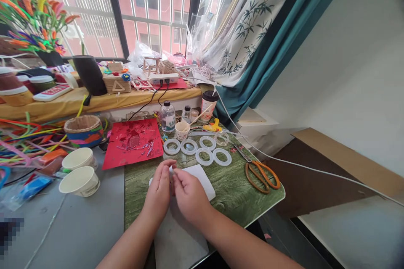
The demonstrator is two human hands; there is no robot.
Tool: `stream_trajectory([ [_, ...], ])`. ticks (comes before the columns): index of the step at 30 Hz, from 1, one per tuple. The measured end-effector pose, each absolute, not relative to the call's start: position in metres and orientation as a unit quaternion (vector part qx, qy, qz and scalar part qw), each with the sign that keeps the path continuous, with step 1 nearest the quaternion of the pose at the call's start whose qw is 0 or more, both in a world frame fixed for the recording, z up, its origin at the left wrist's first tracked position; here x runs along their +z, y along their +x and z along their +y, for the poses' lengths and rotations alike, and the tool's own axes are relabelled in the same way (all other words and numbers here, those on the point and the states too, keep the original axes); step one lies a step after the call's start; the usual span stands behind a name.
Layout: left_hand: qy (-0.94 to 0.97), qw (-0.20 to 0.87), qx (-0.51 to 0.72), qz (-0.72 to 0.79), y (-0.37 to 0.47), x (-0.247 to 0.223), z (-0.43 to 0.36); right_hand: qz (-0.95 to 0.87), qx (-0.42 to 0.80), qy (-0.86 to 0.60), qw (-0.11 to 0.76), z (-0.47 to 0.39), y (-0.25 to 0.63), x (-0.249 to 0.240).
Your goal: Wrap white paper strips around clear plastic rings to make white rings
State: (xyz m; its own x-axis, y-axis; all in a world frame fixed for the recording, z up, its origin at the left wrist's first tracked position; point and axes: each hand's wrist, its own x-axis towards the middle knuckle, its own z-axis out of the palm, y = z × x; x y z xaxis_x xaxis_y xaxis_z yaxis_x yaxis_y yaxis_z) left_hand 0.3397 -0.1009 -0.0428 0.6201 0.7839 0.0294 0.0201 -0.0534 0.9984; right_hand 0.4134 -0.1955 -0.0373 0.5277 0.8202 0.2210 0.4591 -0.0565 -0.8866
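Note:
Near the front of the green tabletop, my left hand (160, 191) and my right hand (191, 191) are brought together. The fingers of both are bent around a small whitish thing (171, 170), mostly hidden, so its kind cannot be made out. A white sheet (201, 178) lies beneath my hands, and a grey board-like surface (179, 239) shows between my forearms. Just beyond my fingers lie several translucent white rings (204, 156), probably moulds. To their right rest scissors with orange handles (261, 176).
Behind the rings stand a paper cup holding a stick (182, 131), a clear bottle (167, 117) and a lidded drink cup (208, 104). A red sheet (132, 143) and white bowls (79, 181) are at left. A white cable (284, 162) crosses the right side.

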Motion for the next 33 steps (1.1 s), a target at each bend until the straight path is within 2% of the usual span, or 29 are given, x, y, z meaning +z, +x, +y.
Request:
stream_trajectory([
  [5, 0.632, 0.643, 0.313, 0.299, 0.341, -0.040, -0.099, -0.618, 0.115, -0.645, 0.434, -0.205, 0.414, -0.039],
  [11, 0.653, 0.627, 0.301, 0.298, 0.342, -0.043, -0.095, -0.409, 0.204, -0.710, 0.536, -0.197, 0.419, -0.033],
  [17, 0.622, 0.640, 0.333, 0.304, 0.339, -0.045, -0.089, -0.574, 0.119, -0.653, 0.480, -0.198, 0.401, -0.035],
  [22, 0.647, 0.626, 0.317, 0.299, 0.338, -0.042, -0.093, -0.438, 0.167, -0.704, 0.534, -0.190, 0.406, -0.032],
  [28, 0.625, 0.649, 0.304, 0.309, 0.336, -0.040, -0.093, -0.581, 0.114, -0.670, 0.447, -0.196, 0.406, -0.033],
  [33, 0.639, 0.655, 0.270, 0.300, 0.338, -0.038, -0.094, -0.453, 0.174, -0.712, 0.507, -0.194, 0.417, -0.028],
])
